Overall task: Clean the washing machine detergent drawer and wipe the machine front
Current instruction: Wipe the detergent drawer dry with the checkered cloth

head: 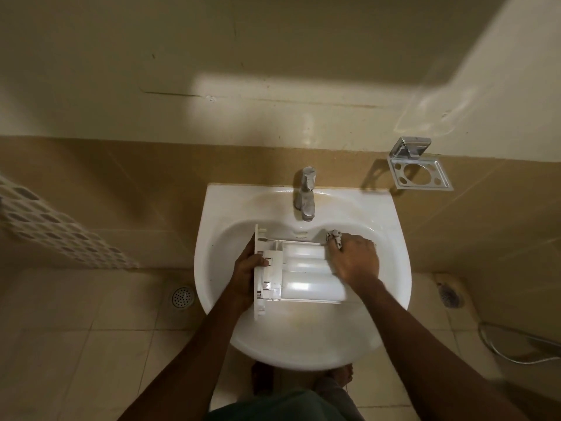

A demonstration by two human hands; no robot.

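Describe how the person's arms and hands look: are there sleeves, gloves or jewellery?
Both forearms are bare up to the frame edge, with no sleeves in view. The left hand and right hand wear no gloves. No watch, bracelet or ring is visible.

Head camera looks steeply down, close above the sink (212, 268).
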